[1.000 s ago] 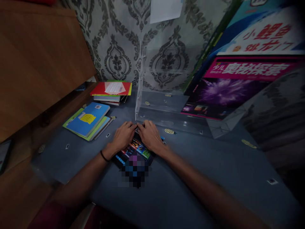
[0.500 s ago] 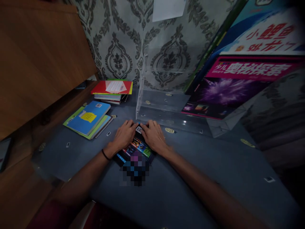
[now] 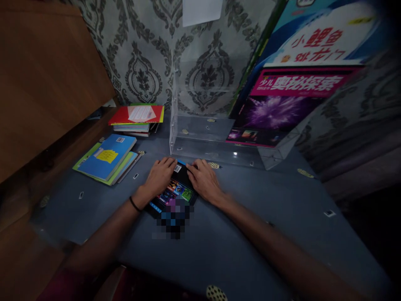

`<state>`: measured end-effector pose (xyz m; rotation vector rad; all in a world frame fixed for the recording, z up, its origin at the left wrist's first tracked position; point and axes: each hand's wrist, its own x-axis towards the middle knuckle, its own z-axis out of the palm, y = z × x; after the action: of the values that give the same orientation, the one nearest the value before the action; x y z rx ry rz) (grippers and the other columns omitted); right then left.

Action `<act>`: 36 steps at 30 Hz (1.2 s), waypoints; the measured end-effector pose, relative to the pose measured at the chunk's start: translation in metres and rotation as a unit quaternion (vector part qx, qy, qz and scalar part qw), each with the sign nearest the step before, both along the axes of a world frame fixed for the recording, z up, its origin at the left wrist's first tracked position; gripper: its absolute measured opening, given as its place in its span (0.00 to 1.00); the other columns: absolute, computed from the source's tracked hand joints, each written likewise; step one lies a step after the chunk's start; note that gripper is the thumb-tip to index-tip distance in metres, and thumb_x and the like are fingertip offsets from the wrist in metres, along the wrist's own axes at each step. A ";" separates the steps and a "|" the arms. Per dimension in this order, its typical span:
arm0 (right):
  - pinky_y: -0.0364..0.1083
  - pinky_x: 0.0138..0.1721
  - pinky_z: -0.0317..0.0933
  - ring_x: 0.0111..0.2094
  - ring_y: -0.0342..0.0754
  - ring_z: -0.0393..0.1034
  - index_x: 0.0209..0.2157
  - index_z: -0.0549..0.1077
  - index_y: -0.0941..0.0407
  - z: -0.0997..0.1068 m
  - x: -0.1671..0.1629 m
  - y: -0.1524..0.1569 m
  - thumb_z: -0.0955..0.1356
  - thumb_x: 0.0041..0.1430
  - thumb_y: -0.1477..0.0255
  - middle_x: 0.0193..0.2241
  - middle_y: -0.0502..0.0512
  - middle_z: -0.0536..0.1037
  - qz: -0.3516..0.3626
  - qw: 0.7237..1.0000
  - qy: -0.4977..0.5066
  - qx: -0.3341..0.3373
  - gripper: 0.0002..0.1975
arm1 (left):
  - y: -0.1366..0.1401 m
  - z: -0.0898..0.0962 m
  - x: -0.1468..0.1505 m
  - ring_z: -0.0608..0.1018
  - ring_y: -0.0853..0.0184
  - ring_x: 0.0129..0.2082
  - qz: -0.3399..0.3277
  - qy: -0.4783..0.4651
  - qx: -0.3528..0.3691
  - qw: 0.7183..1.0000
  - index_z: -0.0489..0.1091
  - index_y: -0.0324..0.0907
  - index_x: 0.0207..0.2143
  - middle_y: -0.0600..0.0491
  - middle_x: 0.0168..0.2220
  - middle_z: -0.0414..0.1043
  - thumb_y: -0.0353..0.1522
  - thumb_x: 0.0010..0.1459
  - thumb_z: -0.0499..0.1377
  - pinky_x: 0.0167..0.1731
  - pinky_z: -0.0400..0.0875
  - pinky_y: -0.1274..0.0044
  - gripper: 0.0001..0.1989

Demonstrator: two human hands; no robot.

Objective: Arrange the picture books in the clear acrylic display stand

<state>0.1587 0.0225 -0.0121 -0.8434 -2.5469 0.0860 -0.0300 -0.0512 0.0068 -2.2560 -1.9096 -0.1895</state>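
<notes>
A thin, dark rectangular book with small colourful pictures and a white barcode on its cover (image 3: 184,174) lies flat on the blue-grey, pineapple-printed worktop (image 3: 282,200), between the middle and the far edge; its near end is blurred by pixelation. The left hand (image 3: 159,176) rests at the book's left edge, near its far end, its fingers bent and close together. The right hand (image 3: 205,179) is at the opposite edge, fingers curled and narrowly spaced; whether either hand grips the book or only presses on it, I cannot tell. A black wristband (image 3: 134,204) circles the left wrist.

Toward the worktop's left edge lies a pile of books topped by a blue one with a yellow patch (image 3: 120,150). Behind it, at the far left corner, sits a second pile under a red cover (image 3: 119,115). Along the far edge stands a clear plastic rack (image 3: 173,129), its right part holding a magenta-and-purple book (image 3: 275,113) upright, leaning back, before a taller blue-and-white one (image 3: 313,25).
</notes>
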 end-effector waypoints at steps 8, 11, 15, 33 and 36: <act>0.57 0.47 0.65 0.47 0.58 0.69 0.51 0.77 0.57 -0.002 0.052 -0.011 0.61 0.70 0.74 0.46 0.63 0.79 0.041 0.997 0.055 -0.022 0.15 | 0.004 0.004 0.000 0.72 0.57 0.60 -0.030 -0.029 -0.018 0.999 0.67 0.41 0.62 0.43 0.61 0.70 0.20 0.64 0.49 0.53 0.71 0.64 0.25; 0.56 0.45 0.65 0.46 0.56 0.71 0.50 0.78 0.57 -0.003 0.064 -0.012 0.61 0.70 0.74 0.45 0.62 0.80 0.028 0.996 0.069 -0.041 0.15 | 0.005 0.009 0.006 0.73 0.53 0.59 -0.018 -0.009 -0.020 1.000 0.68 0.39 0.60 0.41 0.59 0.71 0.22 0.65 0.49 0.51 0.71 0.62 0.23; 0.56 0.45 0.66 0.45 0.56 0.72 0.49 0.78 0.57 -0.004 0.070 -0.013 0.62 0.70 0.75 0.45 0.62 0.80 0.010 0.995 0.080 -0.053 0.15 | 0.007 0.010 0.022 0.73 0.52 0.58 -0.044 0.004 -0.018 0.999 0.68 0.35 0.60 0.39 0.59 0.72 0.23 0.66 0.49 0.51 0.71 0.60 0.22; 0.55 0.53 0.67 0.49 0.54 0.73 0.41 0.81 0.57 -0.003 0.074 -0.003 0.63 0.67 0.76 0.45 0.60 0.80 -0.041 0.965 0.198 -0.168 0.13 | 0.021 0.014 0.050 0.71 0.56 0.52 -0.175 -0.020 -0.059 0.983 0.66 0.50 0.64 0.45 0.56 0.70 0.22 0.65 0.48 0.50 0.68 0.62 0.28; 0.56 0.53 0.66 0.49 0.54 0.72 0.41 0.81 0.58 -0.003 0.074 -0.004 0.64 0.67 0.76 0.45 0.61 0.80 -0.044 0.965 0.194 -0.169 0.13 | 0.021 0.017 0.051 0.71 0.56 0.51 -0.171 -0.005 -0.061 0.983 0.66 0.49 0.63 0.45 0.55 0.70 0.22 0.65 0.48 0.50 0.68 0.63 0.28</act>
<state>0.2330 0.0188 -0.0147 -0.9535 -2.1505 0.6105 0.0215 -0.0299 0.0233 -2.6593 -1.5621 -0.1321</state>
